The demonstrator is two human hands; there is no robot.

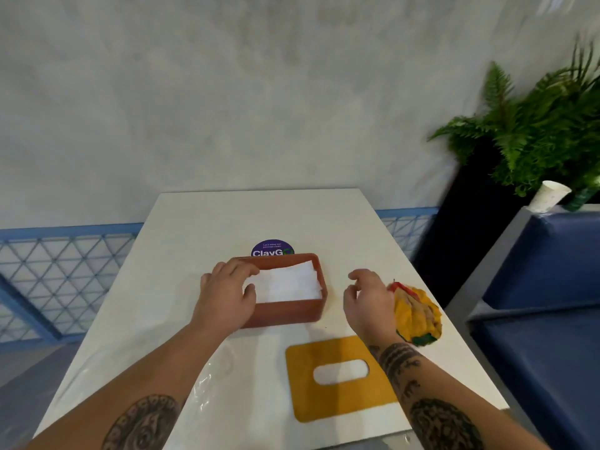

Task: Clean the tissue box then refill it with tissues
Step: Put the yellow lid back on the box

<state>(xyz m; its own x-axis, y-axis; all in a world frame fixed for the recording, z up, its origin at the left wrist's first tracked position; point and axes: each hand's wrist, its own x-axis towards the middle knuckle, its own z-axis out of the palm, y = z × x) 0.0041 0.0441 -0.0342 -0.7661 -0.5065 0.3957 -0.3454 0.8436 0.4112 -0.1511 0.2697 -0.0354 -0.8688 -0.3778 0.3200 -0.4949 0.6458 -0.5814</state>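
1. The tissue box (pixel 285 315), a terracotta open tray, stands near the middle of the white counter (pixel 259 216), with a stack of white tissues (pixel 285 285) lying inside it and nearly filling it
2. The left hand (pixel 224 297) is on the box's left end: its grip is closed over that rim, with the thumb lying on the tissues
3. The right hand (pixel 370 300) hovers just right of the box, apart from it; its grip is released, the fingers loosely curled around nothing
4. The refill looks as good as done, judging by the full tray. Whether the box was wiped first cannot be told from here
5. What seems left is closing up: the yellow lid (pixel 324 404) with its oval slot lies flat on the counter, nearer the person, partly under the right forearm
6. A crumpled yellow and red cloth (pixel 417 315) sits just beyond the right hand, near the counter's right edge
7. A round purple sticker (pixel 272 248) shows on the counter right behind the box
8. Further out are a fern (pixel 535 125) in a dark planter, a paper cup (pixel 550 195) and a blue seat (pixel 552 271)
9. Nothing blocks the way between lid and box; the right forearm must only lift clear of the lid
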